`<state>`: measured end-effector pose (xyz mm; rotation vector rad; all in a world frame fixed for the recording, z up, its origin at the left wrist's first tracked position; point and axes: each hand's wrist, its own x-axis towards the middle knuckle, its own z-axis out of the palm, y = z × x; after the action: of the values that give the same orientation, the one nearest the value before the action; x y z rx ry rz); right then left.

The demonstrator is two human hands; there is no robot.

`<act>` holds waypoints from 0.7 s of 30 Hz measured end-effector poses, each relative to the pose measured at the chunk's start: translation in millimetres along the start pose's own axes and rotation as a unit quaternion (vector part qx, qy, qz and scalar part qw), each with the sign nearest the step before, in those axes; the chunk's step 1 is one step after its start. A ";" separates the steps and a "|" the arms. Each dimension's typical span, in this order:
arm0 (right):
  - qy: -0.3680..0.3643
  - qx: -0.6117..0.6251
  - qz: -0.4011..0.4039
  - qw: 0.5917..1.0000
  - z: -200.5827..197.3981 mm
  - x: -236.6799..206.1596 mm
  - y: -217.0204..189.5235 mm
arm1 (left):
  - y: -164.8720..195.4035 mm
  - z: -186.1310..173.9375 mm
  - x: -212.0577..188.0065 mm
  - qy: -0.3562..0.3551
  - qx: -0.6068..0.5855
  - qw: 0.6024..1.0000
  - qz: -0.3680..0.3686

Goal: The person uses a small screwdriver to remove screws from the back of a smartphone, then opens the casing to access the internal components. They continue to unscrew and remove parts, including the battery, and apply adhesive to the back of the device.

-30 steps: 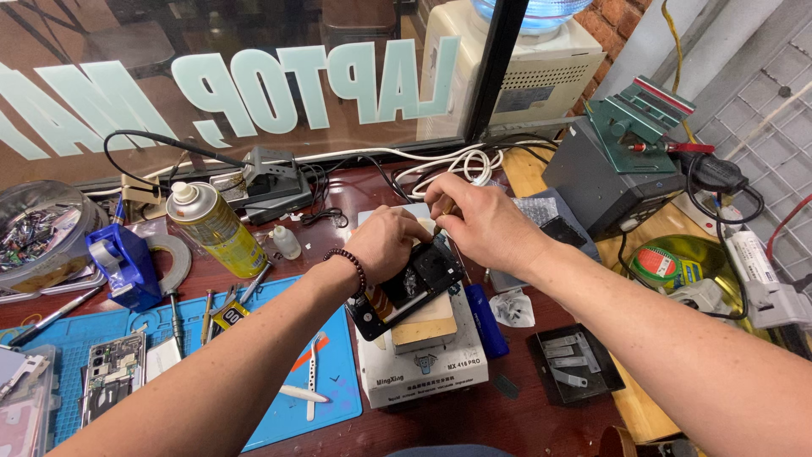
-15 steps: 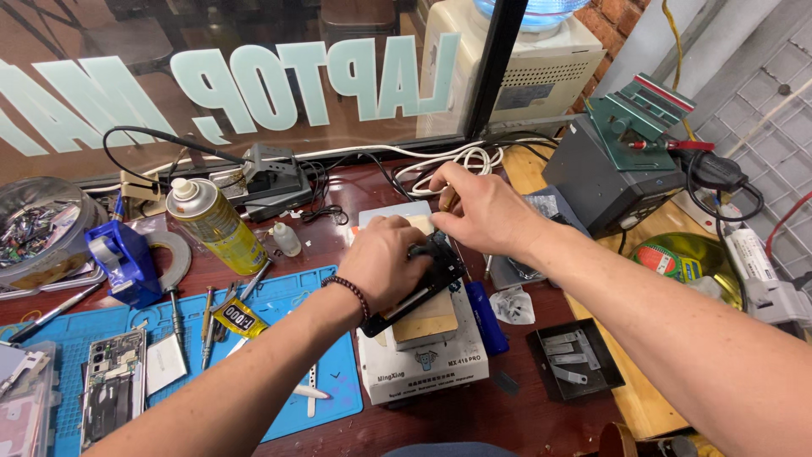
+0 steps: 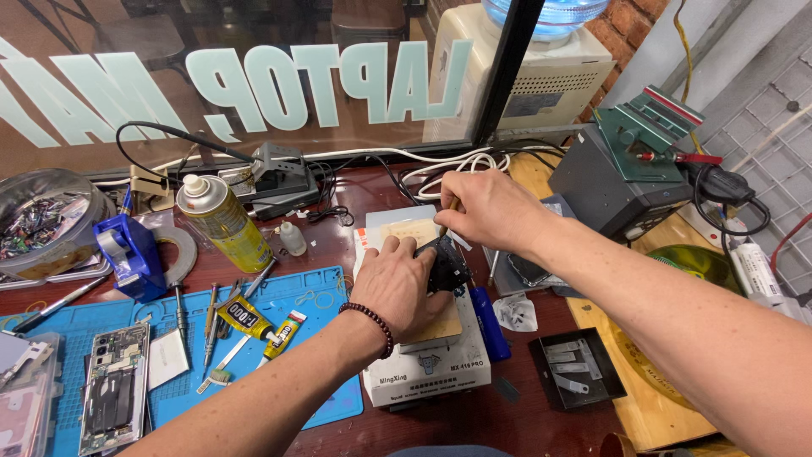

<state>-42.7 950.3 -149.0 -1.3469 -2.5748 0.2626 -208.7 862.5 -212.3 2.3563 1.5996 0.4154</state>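
Left hand (image 3: 397,283) pressed flat on dark phone (image 3: 446,264), fingers spread and lightly curled, pinning it on top of white machine (image 3: 431,372). Long axis of phone cannot be told for certain; only its far right end shows, black and glossy, angled up and right past the fingertips. Rest of phone hidden under the palm. Beaded bracelet (image 3: 370,322) around the left wrist.

Right hand (image 3: 491,210) just beyond, closed in a pinch on thin tool (image 3: 447,216); tool near upright, tip down at the phone's far edge.

Open room: tight. Blue-handled tool (image 3: 488,322) lying along the machine's right side; black tray (image 3: 577,369) of metal blades farther right. Blue mat (image 3: 321,292) to the left, carrying glue tubes (image 3: 241,315), tweezers (image 3: 179,306) and an opened phone (image 3: 114,388).

Farther back: spray can (image 3: 222,222), small bottle (image 3: 293,239), tape dispenser (image 3: 131,256), cables (image 3: 440,165) along the window, grey unit (image 3: 605,182) at right.
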 end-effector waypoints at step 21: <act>0.022 0.013 0.038 0.999 5.8 0.6 -2.4 | -1.5 -0.9 2.5 0.003 -0.028 0.999 -0.020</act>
<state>-46.6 949.1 -153.9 -1.4272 -2.4799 0.2754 -209.5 865.4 -211.8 2.2802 1.6133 0.4542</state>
